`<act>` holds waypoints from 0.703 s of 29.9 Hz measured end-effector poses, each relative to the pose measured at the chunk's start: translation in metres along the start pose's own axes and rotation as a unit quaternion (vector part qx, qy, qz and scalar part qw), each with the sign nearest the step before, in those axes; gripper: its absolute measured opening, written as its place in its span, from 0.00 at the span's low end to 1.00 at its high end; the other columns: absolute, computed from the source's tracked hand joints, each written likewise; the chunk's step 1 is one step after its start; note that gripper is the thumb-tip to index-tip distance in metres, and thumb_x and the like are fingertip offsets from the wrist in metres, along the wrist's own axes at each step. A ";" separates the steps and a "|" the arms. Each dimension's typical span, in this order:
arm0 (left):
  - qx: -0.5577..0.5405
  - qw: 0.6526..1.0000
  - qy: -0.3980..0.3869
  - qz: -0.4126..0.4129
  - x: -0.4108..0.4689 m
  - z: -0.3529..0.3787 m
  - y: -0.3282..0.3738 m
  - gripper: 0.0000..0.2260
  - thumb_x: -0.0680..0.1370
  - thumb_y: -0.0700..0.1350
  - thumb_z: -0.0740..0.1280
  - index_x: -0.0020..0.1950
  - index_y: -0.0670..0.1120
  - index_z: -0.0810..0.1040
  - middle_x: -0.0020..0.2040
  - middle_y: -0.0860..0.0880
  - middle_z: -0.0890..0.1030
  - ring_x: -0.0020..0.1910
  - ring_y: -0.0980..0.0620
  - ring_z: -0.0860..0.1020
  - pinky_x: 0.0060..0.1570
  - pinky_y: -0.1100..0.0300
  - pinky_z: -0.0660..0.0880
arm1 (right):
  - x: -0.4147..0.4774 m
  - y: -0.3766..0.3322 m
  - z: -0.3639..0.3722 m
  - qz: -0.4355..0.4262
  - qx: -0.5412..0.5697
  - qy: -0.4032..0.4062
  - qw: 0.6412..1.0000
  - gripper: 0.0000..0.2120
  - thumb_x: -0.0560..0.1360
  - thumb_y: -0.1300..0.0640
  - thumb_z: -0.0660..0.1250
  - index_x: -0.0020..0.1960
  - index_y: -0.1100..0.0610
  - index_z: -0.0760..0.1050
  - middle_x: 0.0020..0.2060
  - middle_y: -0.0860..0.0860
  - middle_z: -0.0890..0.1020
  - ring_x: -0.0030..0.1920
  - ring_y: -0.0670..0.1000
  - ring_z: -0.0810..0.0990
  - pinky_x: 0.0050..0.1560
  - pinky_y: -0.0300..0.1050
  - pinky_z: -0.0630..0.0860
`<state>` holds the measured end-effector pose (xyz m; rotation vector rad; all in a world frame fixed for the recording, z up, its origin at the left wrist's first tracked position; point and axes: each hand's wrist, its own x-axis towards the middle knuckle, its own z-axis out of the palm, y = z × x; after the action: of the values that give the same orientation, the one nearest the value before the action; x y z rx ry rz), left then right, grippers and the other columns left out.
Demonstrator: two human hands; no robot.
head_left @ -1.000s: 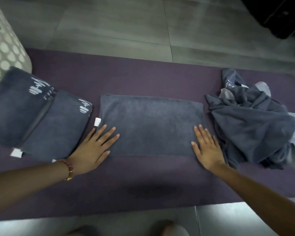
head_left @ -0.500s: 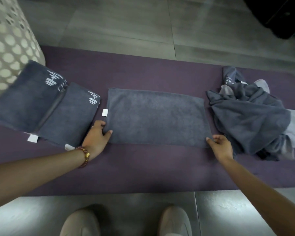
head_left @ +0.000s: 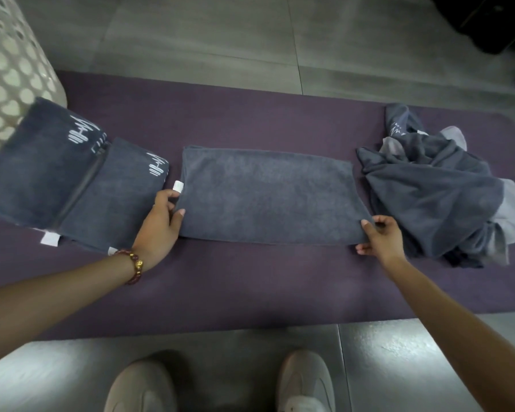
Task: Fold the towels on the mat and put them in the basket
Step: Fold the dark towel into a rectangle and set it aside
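Observation:
A half-folded grey towel [head_left: 268, 194] lies flat in the middle of the purple mat [head_left: 250, 281]. My left hand [head_left: 159, 230] pinches its near left corner, thumb on top. My right hand [head_left: 382, 237] pinches its near right corner. Two folded grey towels [head_left: 72, 185] with white logos lie side by side on the mat's left end. A crumpled heap of grey towels [head_left: 440, 191] sits on the right end. The white perforated basket [head_left: 9, 72] stands at the far left, partly out of frame.
Grey floor tiles [head_left: 220, 40] surround the mat. My two light shoes [head_left: 305, 382] stand on the floor at the mat's near edge. A dark object [head_left: 488, 22] sits at the far right corner.
Both hands went from lying flat on the towel's near edge to curling around its near corners. The view tilted down, bringing my shoes into sight.

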<state>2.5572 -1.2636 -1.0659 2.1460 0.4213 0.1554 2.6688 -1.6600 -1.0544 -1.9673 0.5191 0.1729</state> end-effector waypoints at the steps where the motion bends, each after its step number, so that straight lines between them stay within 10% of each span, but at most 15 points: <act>1: -0.002 1.000 0.003 -0.007 0.001 -0.001 -0.002 0.13 0.79 0.38 0.61 0.64 0.41 0.66 0.39 0.52 0.69 0.36 0.56 0.70 0.43 0.62 0.65 | 0.001 0.001 0.000 -0.012 -0.013 0.005 1.000 0.10 0.79 0.58 0.63 0.55 0.59 0.63 0.41 0.51 0.74 0.17 0.47 0.75 0.18 0.40 0.74; 8: 0.098 0.994 -0.034 0.025 -0.008 0.000 -0.012 0.16 0.80 0.39 0.60 0.67 0.43 0.66 0.53 0.44 0.70 0.45 0.48 0.73 0.50 0.52 0.72 | 0.002 0.008 0.003 -0.024 -0.134 0.018 0.991 0.16 0.78 0.54 0.65 0.59 0.58 0.64 0.43 0.52 0.76 0.19 0.47 0.76 0.21 0.40 0.75; 15: 0.188 0.980 -0.063 0.019 -0.016 -0.006 -0.006 0.18 0.79 0.38 0.61 0.68 0.43 0.65 0.57 0.38 0.72 0.44 0.35 0.78 0.44 0.41 0.75 | -0.023 0.009 0.001 -0.047 -0.303 0.090 0.948 0.16 0.78 0.52 0.63 0.62 0.60 0.69 0.54 0.61 0.80 0.54 0.63 0.78 0.48 0.51 0.72; 21: 0.133 0.985 -0.088 -0.067 -0.007 -0.005 -0.009 0.25 0.75 0.38 0.68 0.68 0.40 0.61 0.58 0.38 0.72 0.48 0.41 0.76 0.51 0.51 0.72 | -0.027 0.007 0.018 -0.172 -0.440 0.170 0.865 0.21 0.67 0.63 0.68 0.59 0.62 0.69 0.55 0.64 0.72 0.55 0.65 0.72 0.54 0.56 0.68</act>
<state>2.5473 -1.2579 -1.0700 2.3583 0.5047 -0.1749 2.6436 -1.6386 -1.0588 -2.9851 0.3119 -0.2157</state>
